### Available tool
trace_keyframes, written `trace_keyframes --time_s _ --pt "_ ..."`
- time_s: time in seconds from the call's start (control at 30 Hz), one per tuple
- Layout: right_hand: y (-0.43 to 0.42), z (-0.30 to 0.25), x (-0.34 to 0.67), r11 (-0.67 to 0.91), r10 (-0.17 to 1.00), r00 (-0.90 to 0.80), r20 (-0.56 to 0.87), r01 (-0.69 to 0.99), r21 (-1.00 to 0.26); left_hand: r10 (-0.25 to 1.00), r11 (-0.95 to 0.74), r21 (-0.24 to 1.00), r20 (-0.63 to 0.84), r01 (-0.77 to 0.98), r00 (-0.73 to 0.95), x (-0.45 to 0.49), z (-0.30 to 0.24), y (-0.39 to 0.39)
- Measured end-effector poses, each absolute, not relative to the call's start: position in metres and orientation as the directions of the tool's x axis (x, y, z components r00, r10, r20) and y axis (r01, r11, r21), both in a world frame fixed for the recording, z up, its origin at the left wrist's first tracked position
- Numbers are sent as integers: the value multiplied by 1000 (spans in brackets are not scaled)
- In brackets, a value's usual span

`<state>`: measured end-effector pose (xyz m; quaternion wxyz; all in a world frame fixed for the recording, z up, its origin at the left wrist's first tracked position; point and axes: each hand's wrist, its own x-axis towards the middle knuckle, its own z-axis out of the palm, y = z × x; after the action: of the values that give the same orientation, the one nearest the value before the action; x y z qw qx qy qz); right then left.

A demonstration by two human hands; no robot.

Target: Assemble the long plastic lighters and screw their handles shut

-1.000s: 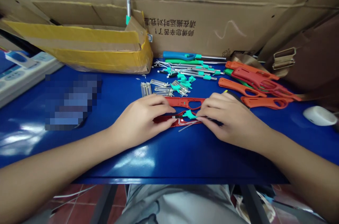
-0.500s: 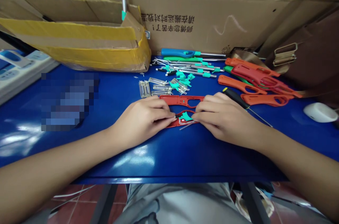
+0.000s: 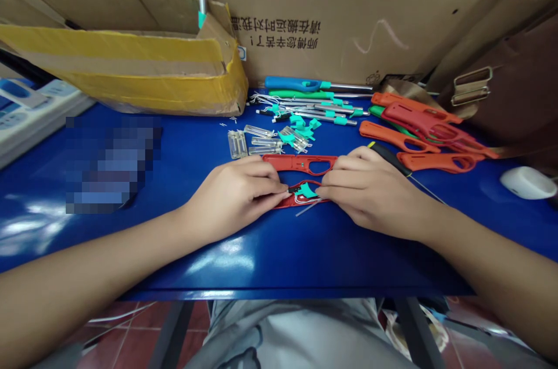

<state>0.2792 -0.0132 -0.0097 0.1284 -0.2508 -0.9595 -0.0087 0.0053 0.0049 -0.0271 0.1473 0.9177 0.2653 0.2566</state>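
Cardboard carton [image 3: 418, 20], inverted printing [image 3: 279, 33], at back; white power strip [image 3: 43, 116], left; dark pixelated object [image 3: 117, 165], perhaps a phone; white mouse [image 3: 527, 183], right; metal buckle [image 3: 471, 96], brown material [image 3: 518, 101].

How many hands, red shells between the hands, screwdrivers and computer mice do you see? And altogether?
Left hand and right hand: 2
Front red shell and back red shell: 2
Screwdriver: 1
Computer mouse: 1
Total: 6
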Motion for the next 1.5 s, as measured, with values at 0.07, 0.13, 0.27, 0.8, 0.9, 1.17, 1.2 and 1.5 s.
trace_keyframes --time_s 0.07,0.13,0.27,0.8,0.9,1.17,1.2,1.5 --pt "-13 -10 279 874 477 -845 240 486 -28 554 -821 410 397 399 732 6 -27 5" --pt "-13 -10 278 880 465 -856 226 475 -12 546 -825 412 403 388 734 6 -27 6" --pt "-14 -9 277 885 458 -863 214 465 -22 533 -836 391 417 385 736 6 -29 6" --pt "-17 -11 275 829 552 -797 246 556 -58 443 -894 118 383 433 811 9 -21 -3" --pt "-17 -11 275 832 548 -797 253 552 -65 440 -895 102 360 434 823 7 -21 -4" --pt "-18 -9 279 836 540 -806 243 547 -45 464 -886 174 329 430 823 7 -24 -3" --pt "-18 -8 279 836 541 -807 238 547 -44 464 -886 179 330 428 822 8 -24 -3" --pt "-19 -5 280 835 543 -813 211 549 -33 466 -884 192 333 426 819 9 -25 -2"
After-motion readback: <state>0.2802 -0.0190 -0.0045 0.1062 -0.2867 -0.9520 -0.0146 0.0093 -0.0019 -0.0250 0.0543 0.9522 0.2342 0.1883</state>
